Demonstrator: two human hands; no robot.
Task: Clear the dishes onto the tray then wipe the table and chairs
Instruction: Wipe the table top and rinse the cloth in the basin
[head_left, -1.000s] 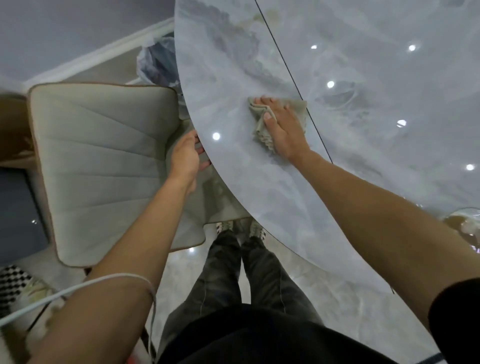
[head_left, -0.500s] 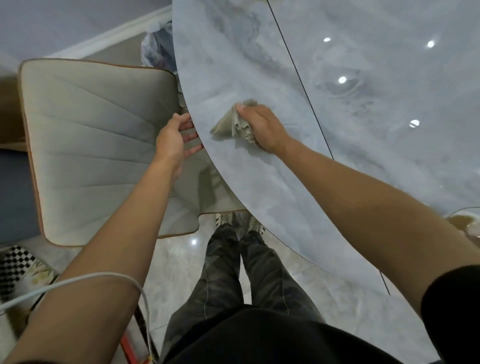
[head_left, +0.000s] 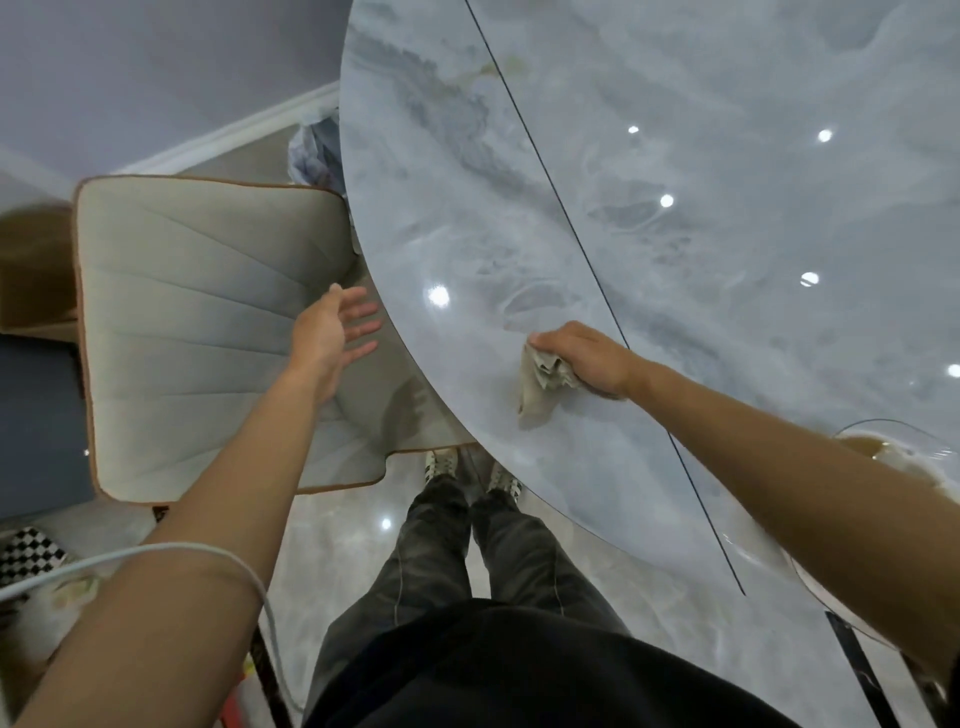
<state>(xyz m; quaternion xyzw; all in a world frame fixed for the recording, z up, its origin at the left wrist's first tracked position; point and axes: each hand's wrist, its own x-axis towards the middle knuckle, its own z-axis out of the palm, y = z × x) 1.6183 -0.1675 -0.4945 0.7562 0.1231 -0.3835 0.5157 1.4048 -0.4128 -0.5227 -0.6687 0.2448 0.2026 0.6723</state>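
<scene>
Far left, low: a black-and-white checkered thing (head_left: 28, 545) on the floor (head_left: 363, 525), too little in view to name; a white cable (head_left: 156, 552) loops over the left forearm.

Left: a cream padded chair (head_left: 182, 312) with brown piping, its seat tucked partly under the desk edge; a brown box-like shape (head_left: 36, 270) beside it; a crumpled plastic bag (head_left: 311, 150) behind it, by the wall.

Left hand (head_left: 327, 338): held over the chair seat, just beside the desk edge; fingers (head_left: 363, 312) straight and spread, holding nothing; cannot tell whether it touches the seat.

Centre, below: dark trousers and a pair of patterned shoes (head_left: 441, 462), toes under the desk rim; glossy pale floor with one light glint.

Desk (head_left: 675, 208): round, blue-grey marbled top, shiny, with ceiling lights reflected in it; a thin dark seam (head_left: 571, 234) runs across it from the far edge toward the near right.

Cloth (head_left: 535, 395): beige, bunched, lying on the desk near the rim, just left of the seam; its loose end trails toward the rim.

Right hand (head_left: 587, 358): on the desk, knuckles up; fingers (head_left: 545, 340) curled over the cloth, gripping it against the top.

Far right: a clear glass dish (head_left: 893, 441) with something brownish in it, on the desk, partly hidden by the right forearm.
</scene>
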